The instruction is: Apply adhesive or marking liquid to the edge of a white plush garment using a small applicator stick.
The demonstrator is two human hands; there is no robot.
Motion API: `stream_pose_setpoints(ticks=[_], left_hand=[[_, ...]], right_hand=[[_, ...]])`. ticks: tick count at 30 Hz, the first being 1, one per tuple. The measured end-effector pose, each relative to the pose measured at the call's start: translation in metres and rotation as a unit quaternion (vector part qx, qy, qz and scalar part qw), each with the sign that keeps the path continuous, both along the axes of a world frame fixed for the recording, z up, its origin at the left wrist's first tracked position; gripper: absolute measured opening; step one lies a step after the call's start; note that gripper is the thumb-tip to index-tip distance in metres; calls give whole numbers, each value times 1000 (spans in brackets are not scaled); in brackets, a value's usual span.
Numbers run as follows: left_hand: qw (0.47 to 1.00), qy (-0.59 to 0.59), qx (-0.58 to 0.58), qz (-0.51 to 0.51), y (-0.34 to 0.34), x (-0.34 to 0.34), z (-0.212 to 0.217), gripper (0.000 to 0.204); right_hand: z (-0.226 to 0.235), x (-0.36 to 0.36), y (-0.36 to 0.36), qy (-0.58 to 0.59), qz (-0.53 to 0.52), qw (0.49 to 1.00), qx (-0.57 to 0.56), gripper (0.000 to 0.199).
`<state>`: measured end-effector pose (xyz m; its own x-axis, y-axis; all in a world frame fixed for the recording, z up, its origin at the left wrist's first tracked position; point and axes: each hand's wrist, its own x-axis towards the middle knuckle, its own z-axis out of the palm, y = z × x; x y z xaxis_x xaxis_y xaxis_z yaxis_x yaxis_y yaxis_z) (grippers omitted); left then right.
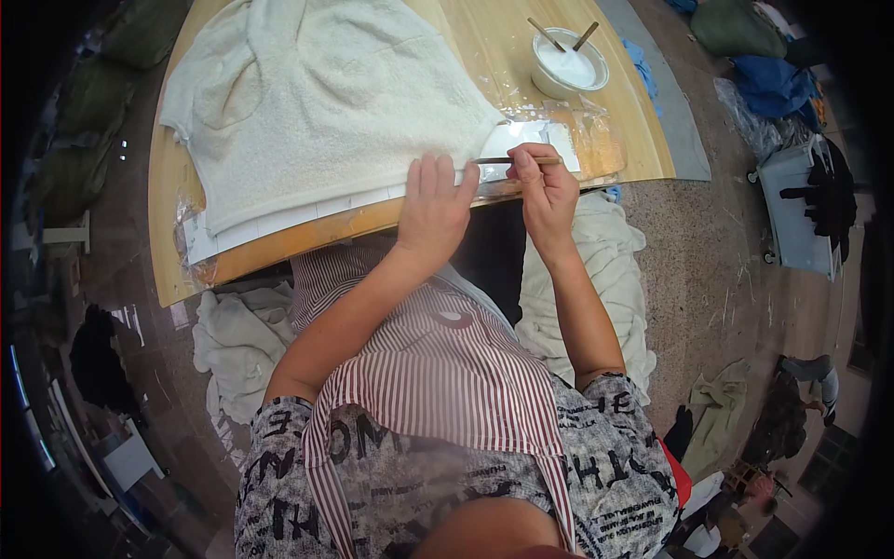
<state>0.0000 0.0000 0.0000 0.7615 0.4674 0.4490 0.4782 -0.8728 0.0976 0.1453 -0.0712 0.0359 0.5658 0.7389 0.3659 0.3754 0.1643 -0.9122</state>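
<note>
A cream knit garment [326,112] with a fuzzy surface lies spread over the table, its lower edge along a white marked strip [279,221]. My left hand [435,207] rests flat on that edge near its right end, fingers stretched out and holding nothing. Just to the right, my right hand [548,191] pinches a thin brown stick [535,160] held level. The stick points left toward the garment's corner, near my left fingertips; I cannot tell whether its tip touches the cloth. White paper [535,137] lies beneath and behind my right hand.
A tub [565,86] of white paste with two brown sticks in it stands at the back right of the wooden table [643,121]. Cream cloth [596,289] is piled below the table's front edge. A grey wheeled bin [792,210] stands on the floor to the right.
</note>
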Motion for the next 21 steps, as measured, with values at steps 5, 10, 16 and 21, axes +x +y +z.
stream_pose_setpoints(ticks=[5, 10, 16, 21], left_hand=[[1000, -10, -5, -17, 3, 1, 0, 65], [999, -23, 34, 4, 4, 0, -3, 57], [999, -38, -23, -14, 11, 5, -15, 44], [991, 106, -70, -44, 12, -9, -23, 60]], right_hand=[[-2, -4, 19, -111, -19, 994, -12, 17], [13, -9, 21, -101, -13, 995, -14, 19], [22, -53, 45, -38, 84, 996, -20, 15], [22, -67, 65, -195, 140, 968, -70, 10]])
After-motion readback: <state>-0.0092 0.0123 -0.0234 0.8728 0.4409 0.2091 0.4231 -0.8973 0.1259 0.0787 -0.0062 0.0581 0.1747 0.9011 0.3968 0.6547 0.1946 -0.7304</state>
